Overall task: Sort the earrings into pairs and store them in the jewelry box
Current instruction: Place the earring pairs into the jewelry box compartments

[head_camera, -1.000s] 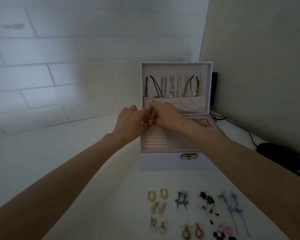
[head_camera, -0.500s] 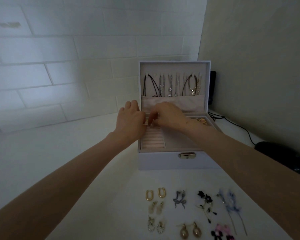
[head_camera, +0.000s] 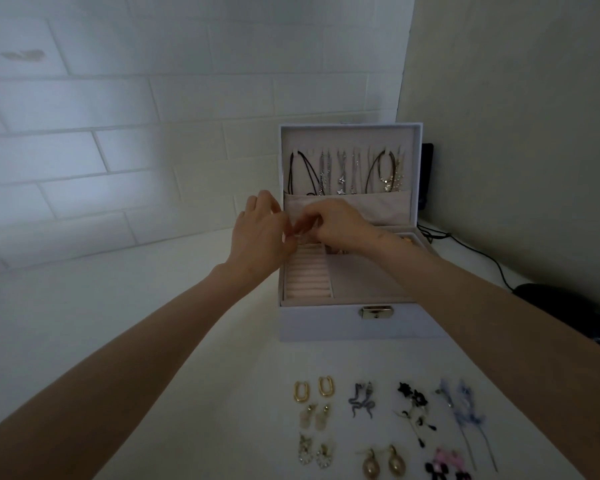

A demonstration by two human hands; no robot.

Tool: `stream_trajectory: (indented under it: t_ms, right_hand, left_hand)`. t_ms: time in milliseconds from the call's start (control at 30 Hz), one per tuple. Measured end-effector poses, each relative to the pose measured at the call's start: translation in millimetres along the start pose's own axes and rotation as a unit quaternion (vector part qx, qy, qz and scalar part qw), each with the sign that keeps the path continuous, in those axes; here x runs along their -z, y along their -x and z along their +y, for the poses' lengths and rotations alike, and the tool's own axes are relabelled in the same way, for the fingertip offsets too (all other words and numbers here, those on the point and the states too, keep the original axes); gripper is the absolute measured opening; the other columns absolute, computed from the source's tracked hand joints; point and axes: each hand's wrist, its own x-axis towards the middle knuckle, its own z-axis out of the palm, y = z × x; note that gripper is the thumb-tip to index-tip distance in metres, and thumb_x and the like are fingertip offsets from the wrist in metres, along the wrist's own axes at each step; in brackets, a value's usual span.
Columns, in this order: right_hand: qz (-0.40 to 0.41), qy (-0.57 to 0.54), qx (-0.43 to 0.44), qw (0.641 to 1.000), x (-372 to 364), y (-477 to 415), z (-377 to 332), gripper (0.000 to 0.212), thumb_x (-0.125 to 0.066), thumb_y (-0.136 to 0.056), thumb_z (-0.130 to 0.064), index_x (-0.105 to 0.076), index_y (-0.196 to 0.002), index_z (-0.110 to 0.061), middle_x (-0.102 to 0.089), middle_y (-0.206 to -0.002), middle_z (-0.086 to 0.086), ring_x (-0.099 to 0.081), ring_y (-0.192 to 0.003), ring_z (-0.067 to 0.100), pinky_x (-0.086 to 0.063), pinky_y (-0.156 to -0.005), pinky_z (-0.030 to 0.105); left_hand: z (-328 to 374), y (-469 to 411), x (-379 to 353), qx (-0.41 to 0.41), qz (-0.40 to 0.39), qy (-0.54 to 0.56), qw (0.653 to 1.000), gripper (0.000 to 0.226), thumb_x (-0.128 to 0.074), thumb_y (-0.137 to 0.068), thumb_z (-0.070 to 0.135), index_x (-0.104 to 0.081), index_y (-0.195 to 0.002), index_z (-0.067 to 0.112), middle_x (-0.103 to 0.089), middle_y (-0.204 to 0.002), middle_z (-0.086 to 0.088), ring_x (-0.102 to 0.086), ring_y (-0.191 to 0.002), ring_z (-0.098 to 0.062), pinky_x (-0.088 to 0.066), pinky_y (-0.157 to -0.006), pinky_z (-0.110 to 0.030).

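Observation:
The white jewelry box (head_camera: 326, 323) stands open, with necklaces (head_camera: 343, 171) hanging inside its lid. Both my hands are over the back end of its pink ring rolls (head_camera: 307, 275). My right hand (head_camera: 340, 225) has its fingers curled and its fingertips pinched down at the rolls on a small earring, which is mostly hidden. My left hand (head_camera: 257, 237) has its fingers up and fairly straight, thumb touching the rolls. Sorted pairs lie on the table in front: gold hoops (head_camera: 312, 389), snake earrings (head_camera: 362, 400), black flowers (head_camera: 414, 407), long blue ones (head_camera: 465, 414), gold drops (head_camera: 383, 462).
A gold piece (head_camera: 407, 240) lies in the box's right rear compartment. A black rounded object (head_camera: 568, 313) sits right of the box, with a cable (head_camera: 478, 251) running behind it. Brick wall at the back, plain wall on the right. More pairs lie near the bottom edge.
Both hands have come down from in front of the lid pocket to the back of the ring rolls. The earring seen between the fingers a second ago is now mostly hidden.

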Motion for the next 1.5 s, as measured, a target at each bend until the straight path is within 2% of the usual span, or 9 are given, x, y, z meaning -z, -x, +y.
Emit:
stream_trajectory:
  t_ms: [100, 267, 433, 567, 767, 1067, 1200, 1300, 1500]
  right_hand:
    - [-0.013, -0.037, -0.007, 0.999, 8, 2, -5, 0.017, -0.076, -0.071, -0.019, -0.066, -0.083, -0.025, -0.061, -0.078, -0.016, -0.058, -0.082, 0.006, -0.048, -0.083, 0.030]
    - [0.008, -0.057, -0.006, 0.998, 8, 3, 0, 0.008, -0.074, -0.074, -0.018, -0.068, -0.078, -0.021, -0.063, -0.075, -0.011, -0.062, -0.083, 0.011, -0.052, -0.086, 0.036]
    - [0.018, -0.063, -0.004, 0.998, 8, 2, 2, 0.008, -0.071, -0.079, -0.015, -0.073, -0.086, -0.011, -0.070, -0.087, 0.004, -0.062, -0.081, 0.012, -0.050, -0.079, 0.024]
    - [-0.005, -0.054, -0.012, 0.998, 5, 0, 4, 0.013, -0.073, -0.076, -0.010, -0.074, -0.088, -0.007, -0.068, -0.083, 0.001, -0.056, -0.067, 0.001, -0.043, -0.061, 0.005]
    - [0.008, -0.008, -0.022, 1.000, -8, -3, 9, 0.013, -0.074, -0.074, -0.010, -0.074, -0.087, -0.007, -0.071, -0.089, 0.007, -0.060, -0.077, 0.011, -0.043, -0.070, 0.020]
    - [0.023, 0.036, -0.012, 0.999, -11, -3, 8, 0.012, -0.071, -0.078, -0.021, -0.076, -0.088, -0.015, -0.064, -0.074, -0.005, -0.047, -0.056, -0.001, -0.030, -0.052, 0.013]
    - [0.003, 0.041, -0.024, 0.999, -11, -3, 9, 0.013, -0.071, -0.078, -0.025, -0.076, -0.089, -0.018, -0.066, -0.079, -0.006, -0.055, -0.070, 0.005, -0.036, -0.058, 0.018]
    - [0.002, 0.055, -0.028, 0.998, -15, -2, 11, 0.013, -0.069, -0.079, -0.023, -0.076, -0.090, -0.020, -0.072, -0.091, -0.003, -0.063, -0.087, 0.013, -0.047, -0.073, 0.026]
    - [0.031, 0.084, -0.023, 0.996, -16, -1, 9, 0.012, -0.069, -0.078, -0.023, -0.075, -0.088, -0.022, -0.072, -0.092, -0.002, -0.064, -0.089, 0.014, -0.050, -0.081, 0.030]
  left_hand:
    - [-1, -6, 0, 0.010, 0.030, 0.050, 0.998, 0.022, -0.069, -0.078, 0.029, -0.069, -0.089, 0.010, -0.047, -0.112, -0.011, -0.043, -0.106, -0.025, -0.041, -0.077, -0.031]
    - [-2, -11, -4, 0.029, 0.023, 0.075, 0.996, 0.020, -0.070, -0.078, 0.030, -0.068, -0.090, 0.013, -0.046, -0.114, -0.007, -0.041, -0.108, -0.022, -0.037, -0.075, -0.027]
    - [-5, -10, -8, 0.009, 0.025, 0.049, 0.998, 0.018, -0.069, -0.078, 0.026, -0.068, -0.090, 0.013, -0.048, -0.111, -0.010, -0.044, -0.106, -0.025, -0.036, -0.074, -0.028]
    - [-5, -9, -10, -0.020, 0.028, 0.003, 0.999, 0.015, -0.070, -0.077, 0.025, -0.070, -0.085, 0.012, -0.050, -0.107, -0.012, -0.045, -0.100, -0.029, -0.034, -0.072, -0.030]
    - [-6, -5, -15, -0.052, 0.040, -0.031, 0.997, 0.007, -0.072, -0.070, 0.016, -0.070, -0.067, 0.011, -0.055, -0.103, -0.015, -0.050, -0.091, -0.035, -0.034, -0.066, -0.034]
    - [-12, -4, -17, -0.063, 0.032, -0.048, 0.996, 0.011, -0.077, -0.065, 0.019, -0.068, -0.062, 0.014, -0.057, -0.103, -0.015, -0.052, -0.089, -0.036, -0.034, -0.068, -0.034]
    - [-12, -5, -12, -0.046, 0.023, -0.038, 0.998, 0.008, -0.073, -0.072, 0.023, -0.072, -0.071, 0.016, -0.051, -0.120, -0.013, -0.046, -0.103, -0.036, -0.028, -0.076, -0.034]
    - [-10, -3, -13, -0.040, 0.006, -0.043, 0.998, 0.011, -0.068, -0.078, 0.026, -0.073, -0.076, 0.016, -0.045, -0.131, -0.009, -0.042, -0.110, -0.032, -0.028, -0.083, -0.035]
    - [-8, -2, -16, -0.053, 0.018, -0.055, 0.997, 0.012, -0.070, -0.072, 0.018, -0.069, -0.061, 0.011, -0.053, -0.122, -0.016, -0.049, -0.099, -0.037, -0.034, -0.075, -0.039]
